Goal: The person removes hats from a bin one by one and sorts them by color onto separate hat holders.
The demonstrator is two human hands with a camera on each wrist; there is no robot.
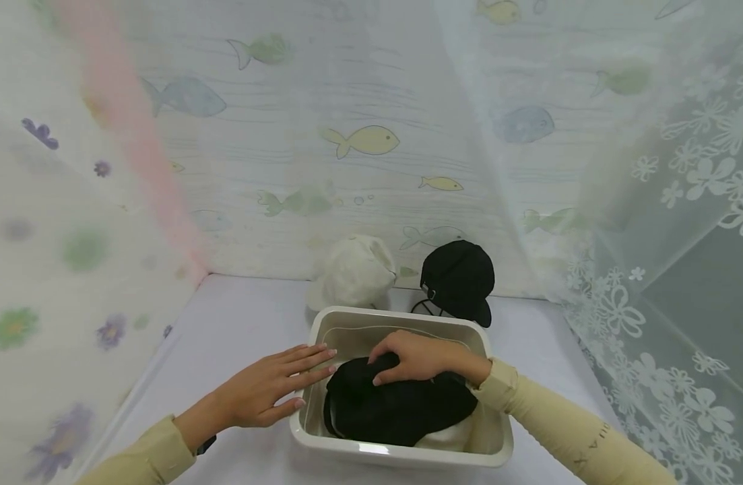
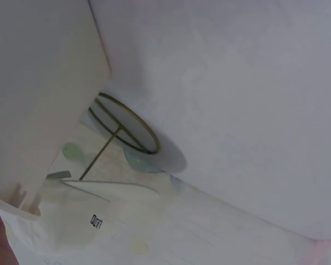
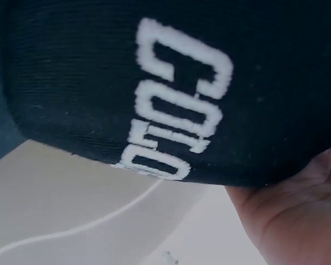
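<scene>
A white plastic basin (image 1: 401, 453) stands on the table, with a black cap (image 1: 395, 414) in it. My right hand (image 1: 422, 357) reaches over the basin's right side and grips the top of this cap between curled fingers and thumb. In the right wrist view, white raised letters show on the black cap (image 3: 265, 99), beside part of my right hand (image 3: 298, 215). My left hand (image 1: 274, 384) rests on the basin's left rim with its fingers straight. Something pale (image 1: 446, 434) lies under the black cap, mostly hidden.
Behind the basin a white cap (image 1: 356, 273) and another black cap (image 1: 459, 279) sit raised side by side. In the left wrist view, a wire stand (image 2: 119, 130) carries the white cap (image 2: 77, 215). Patterned sheer curtains (image 1: 371, 101) surround the white tabletop (image 1: 238, 316).
</scene>
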